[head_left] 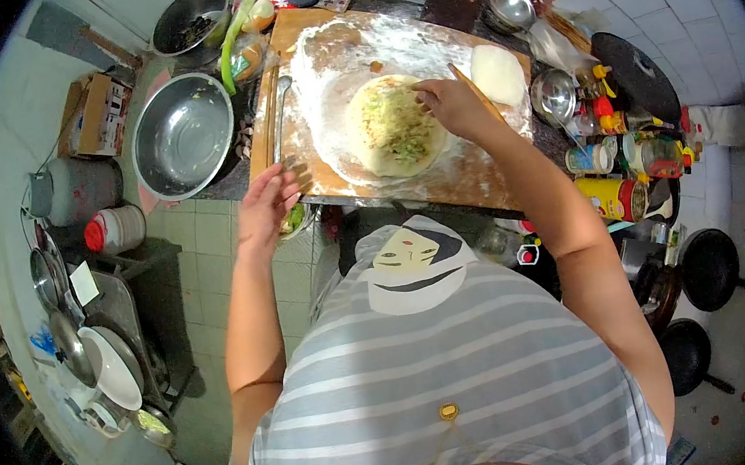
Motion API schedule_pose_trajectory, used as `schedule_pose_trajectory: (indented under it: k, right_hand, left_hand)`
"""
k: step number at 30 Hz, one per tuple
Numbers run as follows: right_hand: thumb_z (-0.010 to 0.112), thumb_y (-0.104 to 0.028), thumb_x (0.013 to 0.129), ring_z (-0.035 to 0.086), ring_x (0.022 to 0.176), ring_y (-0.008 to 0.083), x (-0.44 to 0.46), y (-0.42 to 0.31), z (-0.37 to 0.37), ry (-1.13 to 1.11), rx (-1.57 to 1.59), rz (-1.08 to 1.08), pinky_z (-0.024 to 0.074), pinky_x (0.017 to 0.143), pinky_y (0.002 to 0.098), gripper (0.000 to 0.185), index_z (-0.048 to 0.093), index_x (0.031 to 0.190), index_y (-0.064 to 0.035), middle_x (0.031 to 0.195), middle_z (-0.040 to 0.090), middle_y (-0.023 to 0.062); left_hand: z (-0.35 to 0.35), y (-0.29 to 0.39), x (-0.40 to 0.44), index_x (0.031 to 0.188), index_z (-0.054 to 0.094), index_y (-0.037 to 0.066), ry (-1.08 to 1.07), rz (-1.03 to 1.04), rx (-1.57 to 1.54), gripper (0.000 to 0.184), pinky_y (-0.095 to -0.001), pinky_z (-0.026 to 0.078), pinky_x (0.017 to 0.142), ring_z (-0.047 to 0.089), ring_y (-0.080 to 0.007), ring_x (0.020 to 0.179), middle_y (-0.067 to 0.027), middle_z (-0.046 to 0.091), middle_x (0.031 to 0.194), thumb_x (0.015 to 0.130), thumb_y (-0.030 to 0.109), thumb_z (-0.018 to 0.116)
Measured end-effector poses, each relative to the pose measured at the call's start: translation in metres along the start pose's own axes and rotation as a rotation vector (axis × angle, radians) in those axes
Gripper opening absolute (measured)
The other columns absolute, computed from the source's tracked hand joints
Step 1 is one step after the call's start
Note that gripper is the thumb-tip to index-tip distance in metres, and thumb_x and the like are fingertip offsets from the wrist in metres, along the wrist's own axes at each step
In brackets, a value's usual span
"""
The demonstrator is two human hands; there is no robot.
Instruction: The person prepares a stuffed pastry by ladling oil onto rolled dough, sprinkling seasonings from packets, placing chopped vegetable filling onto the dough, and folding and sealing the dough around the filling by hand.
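Note:
A round of rolled dough (363, 138) lies on the floured wooden board (468, 188), topped with a chopped, pale-green and yellowish filling (405, 125). Over its upper right part is my right hand (450, 104), fingers bent and drawn together; what they hold, if anything, is too small to make out. My left hand (269, 198) is held at the board's front left corner, fingers apart and nothing in it. Near it, chopsticks (267, 116) and a long-handled metal spoon (282, 115) lie along the board's left side. A rolling pin (478, 94) rests beside a second pale dough piece (498, 75).
A large metal basin (183, 136) and a dark pot (192, 29) stand left of the board. A green onion (244, 28) lies behind them. On the right are metal bowls (553, 95) and several bottles (646, 158). A bowl of greens (294, 221) sits below the board's front edge.

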State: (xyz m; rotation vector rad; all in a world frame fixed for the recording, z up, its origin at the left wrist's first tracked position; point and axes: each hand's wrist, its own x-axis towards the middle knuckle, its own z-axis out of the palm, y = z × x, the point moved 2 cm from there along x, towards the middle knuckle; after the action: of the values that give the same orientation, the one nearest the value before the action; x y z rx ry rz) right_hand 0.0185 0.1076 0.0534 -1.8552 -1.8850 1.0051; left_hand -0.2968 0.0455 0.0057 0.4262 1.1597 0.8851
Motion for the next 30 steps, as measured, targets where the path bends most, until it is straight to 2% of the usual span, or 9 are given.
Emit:
schedule_pose_trajectory:
  k: [3,5,8,10,12,22,26,29,30]
  right_hand:
    - [0.050,-0.006,0.075,0.057,0.085,0.0257,0.000,0.030,0.006,-0.049,0.058,-0.097,0.0436,0.074,0.0347,0.029,0.056,0.103,-0.0061,0.089,0.060,0.0156]
    - [0.052,-0.009,0.075,0.055,0.090,0.0248,0.000,0.045,0.010,-0.112,0.192,-0.175,0.0427,0.078,0.0341,0.034,0.053,0.108,-0.0081,0.092,0.059,0.0140]
    - [0.063,-0.017,0.069,0.049,0.101,0.0283,-0.005,0.047,0.006,-0.160,0.133,0.142,0.0397,0.085,0.0343,0.056,0.041,0.120,-0.0071,0.107,0.050,0.0170]
    - [0.068,-0.017,0.066,0.046,0.102,0.0305,0.000,0.055,0.025,-0.079,-0.129,0.108,0.0373,0.088,0.0347,0.070,0.033,0.125,-0.0051,0.114,0.040,0.0184]
    - [0.075,-0.021,0.058,0.041,0.106,0.0344,0.006,0.078,0.050,-0.044,-0.212,0.062,0.0364,0.089,0.0359,0.087,0.025,0.127,-0.0019,0.120,0.029,0.0210]
    - [0.055,0.006,0.063,0.048,0.093,0.0340,-0.001,0.055,0.036,0.167,0.055,-0.101,0.0407,0.079,0.0365,0.047,0.046,0.109,-0.0016,0.101,0.048,0.0188]
    - [0.056,0.004,0.066,0.047,0.098,0.0273,-0.007,0.046,0.025,-0.058,0.224,0.008,0.0391,0.082,0.0349,0.053,0.042,0.116,-0.0027,0.102,0.049,0.0145]
    - [0.058,0.000,0.067,0.046,0.102,0.0281,-0.013,0.062,0.032,0.038,0.246,-0.122,0.0377,0.085,0.0339,0.055,0.039,0.119,-0.0019,0.107,0.046,0.0158]
    - [0.060,-0.002,0.067,0.045,0.103,0.0290,-0.015,0.066,0.032,0.092,0.181,-0.115,0.0374,0.086,0.0338,0.058,0.038,0.120,-0.0017,0.109,0.044,0.0170]
  left_hand:
    - [0.043,-0.008,0.035,0.116,0.044,0.003,-0.213,0.077,0.421,0.035,-0.0240,0.048,0.068,0.055,-0.0119,0.077,-0.0074,0.057,0.091,0.082,0.010,0.051]
    - [0.080,-0.007,0.056,0.116,0.044,0.005,-0.294,0.374,0.790,0.039,-0.0244,0.047,0.068,0.054,-0.0109,0.076,-0.0061,0.056,0.090,0.079,0.009,0.056]
    - [0.124,-0.016,0.088,0.119,0.042,0.006,-0.346,0.498,1.092,0.056,-0.0276,0.045,0.071,0.054,-0.0226,0.081,-0.0129,0.051,0.096,0.067,0.007,0.064]
    - [0.144,-0.020,0.100,0.122,0.039,0.008,-0.396,0.725,1.357,0.066,-0.0308,0.044,0.077,0.052,-0.0281,0.087,-0.0167,0.046,0.103,0.062,0.009,0.068]
    - [0.156,-0.027,0.107,0.123,0.036,0.008,-0.445,0.676,1.441,0.072,-0.0337,0.042,0.081,0.049,-0.0319,0.092,-0.0186,0.042,0.107,0.060,0.010,0.070]
    - [0.174,-0.028,0.103,0.099,0.053,0.005,-0.371,0.666,1.272,0.041,-0.0300,0.046,0.065,0.054,-0.0251,0.075,-0.0134,0.048,0.093,0.061,-0.010,0.055]
    - [0.169,-0.018,0.092,0.095,0.054,0.006,-0.461,0.857,1.240,0.038,-0.0293,0.045,0.061,0.053,-0.0223,0.068,-0.0117,0.049,0.091,0.061,-0.011,0.050]
    - [0.160,-0.011,0.091,0.095,0.053,0.006,-0.420,0.789,1.224,0.040,-0.0301,0.045,0.063,0.054,-0.0218,0.071,-0.0099,0.050,0.088,0.060,-0.013,0.050]
    - [0.154,-0.014,0.101,0.103,0.050,0.008,-0.401,0.593,1.309,0.048,-0.0318,0.046,0.069,0.055,-0.0244,0.080,-0.0124,0.048,0.094,0.059,-0.008,0.060]
